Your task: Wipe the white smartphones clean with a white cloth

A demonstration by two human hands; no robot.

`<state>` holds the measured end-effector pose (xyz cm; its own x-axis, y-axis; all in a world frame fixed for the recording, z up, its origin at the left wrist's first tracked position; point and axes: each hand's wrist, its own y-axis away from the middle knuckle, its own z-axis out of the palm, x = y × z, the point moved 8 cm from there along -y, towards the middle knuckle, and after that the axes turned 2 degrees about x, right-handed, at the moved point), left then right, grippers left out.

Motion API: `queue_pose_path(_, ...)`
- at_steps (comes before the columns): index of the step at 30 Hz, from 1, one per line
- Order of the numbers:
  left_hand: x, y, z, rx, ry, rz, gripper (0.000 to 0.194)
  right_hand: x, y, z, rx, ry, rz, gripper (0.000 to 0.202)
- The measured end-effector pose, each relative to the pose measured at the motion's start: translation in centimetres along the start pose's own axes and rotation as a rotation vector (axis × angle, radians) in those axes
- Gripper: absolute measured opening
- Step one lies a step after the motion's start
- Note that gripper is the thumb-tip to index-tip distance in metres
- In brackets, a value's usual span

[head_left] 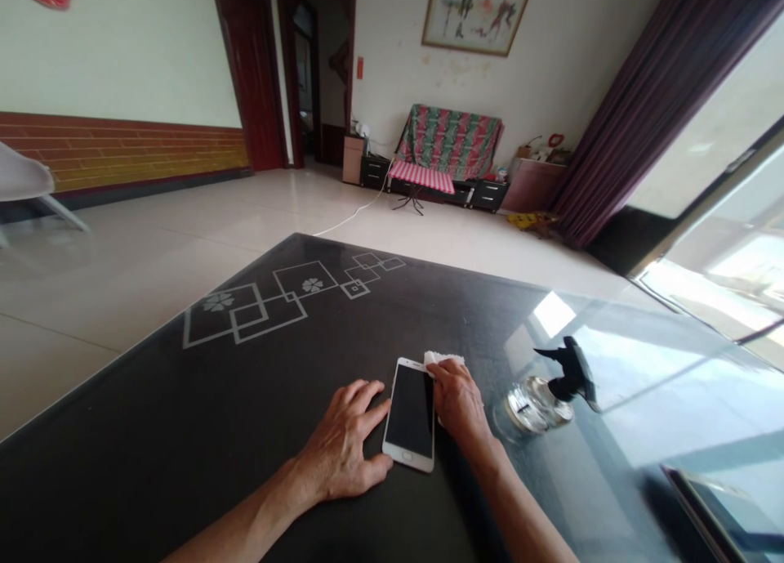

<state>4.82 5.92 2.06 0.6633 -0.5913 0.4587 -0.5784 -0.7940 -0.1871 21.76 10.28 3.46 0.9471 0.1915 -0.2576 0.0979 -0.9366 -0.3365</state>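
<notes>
A white smartphone [410, 412] with a dark screen lies face up on the black glossy table [245, 432]. My left hand [344, 442] rests at its left side, fingers spread, with fingertips and thumb against or close to the edge. On the other side, my right hand [458, 399] has its fingers closed on a white tissue [446, 357] at the phone's upper right edge. Most of the tissue is hidden under that hand. To the right of it stands a clear spray bottle [539, 404] with a black trigger head.
A flat framed device, perhaps a tablet [714, 510], lies at the table's lower right. Beyond the table are a small pink-striped table [422, 176], a patterned cloth cover [450, 138], a white chair [24, 175] and a purple curtain [661, 89].
</notes>
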Motion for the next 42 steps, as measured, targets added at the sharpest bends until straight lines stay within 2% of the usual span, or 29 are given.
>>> queue_pose_path(5, 0.2, 0.0, -0.2, 0.001, 0.013, -0.007, 0.066, -0.4, -1.4, 0.5, -0.026, 0.021, -0.033, 0.034)
queue_pose_path(16, 0.4, -0.1, -0.6, 0.040, 0.046, -0.001, 0.062, -4.4, -3.2, 1.8, -0.101, -0.015, -0.166, 0.034)
queue_pose_path(20, -0.1, -0.1, -0.6, 0.087, 0.068, -0.015, 0.067, -5.5, -3.1, 1.7, -0.114, -0.030, -0.196, 0.035)
queue_pose_path(28, -0.9, -0.1, -0.5, 0.164, 0.126, -0.054, 0.087, -7.1, 0.1, 0.8, -0.122, -0.081, -0.234, 0.033)
queue_pose_path(33, -1.5, -0.2, 0.0, 0.156, 0.167, -0.073, 0.102, -8.1, 2.3, 0.2, -0.142, -0.118, -0.268, 0.032)
queue_pose_path(39, -1.7, -0.3, -0.2, 0.043, 0.214, 0.007, 0.094, -8.7, 4.1, -0.3, -0.169, -0.264, -0.299, 0.035)
queue_pose_path(42, -2.2, -0.3, -0.6, 0.077, 0.234, 0.042, 0.083, -8.9, 4.8, -0.6, -0.177, -0.293, -0.309, 0.040)
